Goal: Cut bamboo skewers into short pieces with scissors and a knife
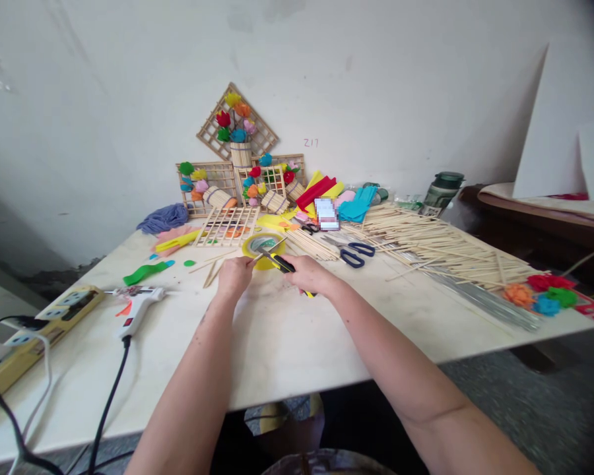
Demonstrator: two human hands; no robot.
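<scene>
My left hand (235,276) is closed around the near end of a thin wooden stick (277,245), which slants up to the right over a roll of clear yellowish tape (249,247). In my right hand (307,274) is a yellow-and-black utility knife (283,264). Its narrow metal end points left, against or very near the stick; I cannot tell whether they touch. Part of the handle is hidden by my fingers. Several short sticks (212,269) lie just left of the tape, and a small wooden lattice (228,226) lies behind them.
Dark-handled scissors (359,253) and a large spread of sticks (435,244) lie to the right. At left are a white glue gun (141,310), its cord and a power strip (62,316). Lattices with felt flowers (237,122) lean on the wall. A phone (327,213) stands behind.
</scene>
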